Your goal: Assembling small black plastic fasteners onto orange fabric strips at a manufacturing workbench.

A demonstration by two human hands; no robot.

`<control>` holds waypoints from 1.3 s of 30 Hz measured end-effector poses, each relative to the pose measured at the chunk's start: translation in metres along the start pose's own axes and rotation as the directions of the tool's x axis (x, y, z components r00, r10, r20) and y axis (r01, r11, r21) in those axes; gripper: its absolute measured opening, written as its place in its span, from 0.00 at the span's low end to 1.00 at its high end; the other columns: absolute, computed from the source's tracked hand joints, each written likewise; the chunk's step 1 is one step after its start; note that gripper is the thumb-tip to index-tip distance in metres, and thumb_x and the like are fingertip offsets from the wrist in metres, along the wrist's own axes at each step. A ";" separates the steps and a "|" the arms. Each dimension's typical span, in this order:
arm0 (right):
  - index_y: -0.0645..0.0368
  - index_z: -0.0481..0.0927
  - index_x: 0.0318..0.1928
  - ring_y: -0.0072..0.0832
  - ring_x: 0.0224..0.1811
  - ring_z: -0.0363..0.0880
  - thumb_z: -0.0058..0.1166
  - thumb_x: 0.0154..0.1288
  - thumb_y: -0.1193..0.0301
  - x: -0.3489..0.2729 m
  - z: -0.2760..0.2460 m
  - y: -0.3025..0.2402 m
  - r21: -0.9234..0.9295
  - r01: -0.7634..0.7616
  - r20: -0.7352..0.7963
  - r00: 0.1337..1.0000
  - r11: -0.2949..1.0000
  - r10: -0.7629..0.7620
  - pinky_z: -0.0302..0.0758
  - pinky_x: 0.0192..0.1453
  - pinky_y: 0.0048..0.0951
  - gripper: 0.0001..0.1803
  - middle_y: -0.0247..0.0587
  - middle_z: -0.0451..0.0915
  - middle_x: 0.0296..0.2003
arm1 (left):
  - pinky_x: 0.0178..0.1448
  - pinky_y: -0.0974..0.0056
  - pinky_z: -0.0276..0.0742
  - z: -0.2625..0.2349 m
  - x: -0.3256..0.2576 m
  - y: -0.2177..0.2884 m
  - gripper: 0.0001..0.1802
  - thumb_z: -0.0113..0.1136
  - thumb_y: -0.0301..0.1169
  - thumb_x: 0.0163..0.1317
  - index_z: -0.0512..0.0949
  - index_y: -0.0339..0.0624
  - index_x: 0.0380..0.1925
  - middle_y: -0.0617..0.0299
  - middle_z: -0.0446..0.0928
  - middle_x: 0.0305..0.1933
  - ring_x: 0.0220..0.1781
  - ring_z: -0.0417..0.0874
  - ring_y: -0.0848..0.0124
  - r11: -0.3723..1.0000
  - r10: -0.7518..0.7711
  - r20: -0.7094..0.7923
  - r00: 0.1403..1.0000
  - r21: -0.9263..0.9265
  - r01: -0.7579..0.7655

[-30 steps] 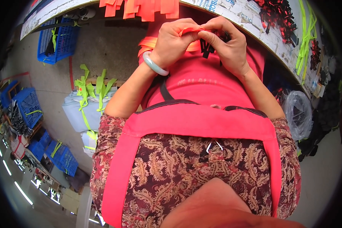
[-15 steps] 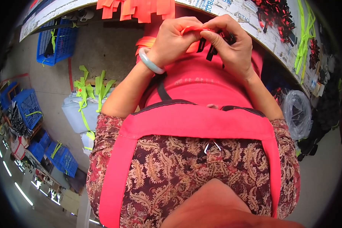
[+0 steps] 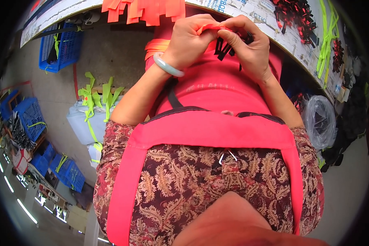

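Just in front of the table edge, both hands are close together over my pink apron (image 3: 217, 94). My left hand (image 3: 191, 42) pinches a short orange fabric strip (image 3: 208, 28). My right hand (image 3: 247, 46) is closed at the strip's other end, thumb and forefinger pressed on it. Small black buckle-like pieces (image 3: 223, 50) hang below the right fingers; their exact kind is partly hidden by the hand. More orange strips (image 3: 155, 47) lie across the apron beside my left wrist, which wears a pale bangle (image 3: 168, 66).
Orange strips (image 3: 145, 10) hang over the edge of the white table (image 3: 250, 11). Farther right on it are a pile of black-and-red pieces (image 3: 297, 20) and lime strips (image 3: 327, 41). A blue basket (image 3: 69, 51) and a pale tied bundle (image 3: 78, 121) stand left; a clear plastic bag (image 3: 320, 123) hangs right.
Both hands have shifted very slightly, still pinching the orange strip between them. The black pieces under the right hand have swung a little to the left.
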State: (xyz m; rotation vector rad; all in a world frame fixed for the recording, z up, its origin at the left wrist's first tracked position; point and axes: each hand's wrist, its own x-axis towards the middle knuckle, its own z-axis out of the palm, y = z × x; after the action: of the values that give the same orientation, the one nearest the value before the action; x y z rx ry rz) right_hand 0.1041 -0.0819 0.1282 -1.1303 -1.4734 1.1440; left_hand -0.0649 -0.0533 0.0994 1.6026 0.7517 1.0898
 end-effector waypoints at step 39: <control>0.64 0.77 0.45 0.34 0.39 0.81 0.61 0.58 0.77 0.017 0.014 0.015 -0.146 0.092 0.270 0.962 0.985 -0.050 0.76 0.43 0.29 0.14 0.44 0.79 0.37 | 0.40 0.73 0.71 -0.013 0.020 0.034 0.01 0.60 0.19 0.59 0.78 0.35 0.29 0.66 0.74 0.33 0.36 0.74 0.79 0.967 -0.099 -0.042 0.994 -0.239 0.086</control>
State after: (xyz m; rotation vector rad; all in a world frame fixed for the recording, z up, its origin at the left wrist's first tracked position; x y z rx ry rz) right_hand 0.0900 -0.0647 0.1133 -1.0489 -1.8243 1.1799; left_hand -0.0702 -0.0408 0.1391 1.3290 0.6963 1.1140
